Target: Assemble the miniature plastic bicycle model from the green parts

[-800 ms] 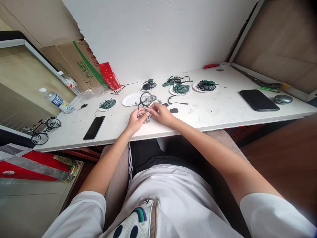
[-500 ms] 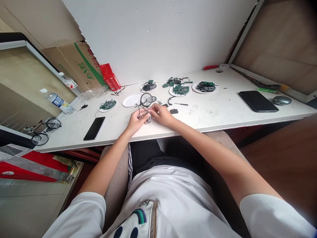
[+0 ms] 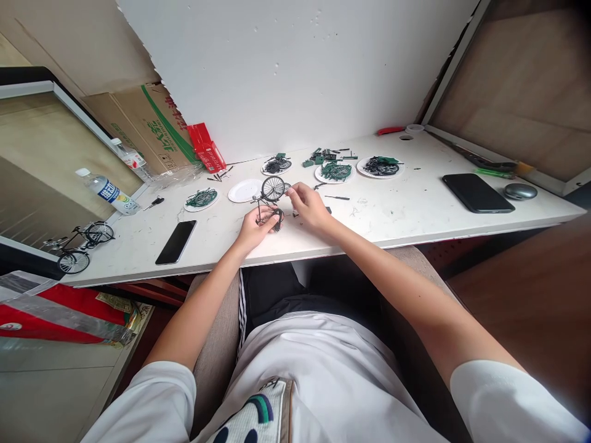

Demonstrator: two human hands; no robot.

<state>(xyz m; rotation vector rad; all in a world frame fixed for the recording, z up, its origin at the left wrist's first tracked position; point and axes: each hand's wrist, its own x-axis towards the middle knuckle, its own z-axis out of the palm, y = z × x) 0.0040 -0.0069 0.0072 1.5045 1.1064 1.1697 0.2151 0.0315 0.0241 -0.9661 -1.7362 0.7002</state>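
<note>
Near the table's front edge, my left hand [image 3: 257,230] is closed round a black miniature bicycle [image 3: 261,207]. Its spoked wheel [image 3: 273,189] sticks up above my fingers, and part of the frame is hidden by my palm. Just right of that wheel is my right hand [image 3: 309,206], thumb and forefinger pinched together; what lies between them is too small to make out. A small round part [image 3: 287,186] shows behind those fingertips, and I cannot tell whether they touch it. Under the right hand, dark loose parts are mostly covered.
Paper plates with green [image 3: 335,172] and black bike parts [image 3: 381,166] stand along the back, beside a bare plate [image 3: 244,191]. A thin screwdriver-like tool [image 3: 337,197] lies to the right. Phones [image 3: 176,242], a finished miniature bicycle [image 3: 80,245], a bottle [image 3: 108,192] and a mouse [image 3: 520,191] flank them.
My right hand has left the bicycle's frame and moved slightly right and away from me, beside the upper wheel. My left hand keeps its hold on the bicycle.
</note>
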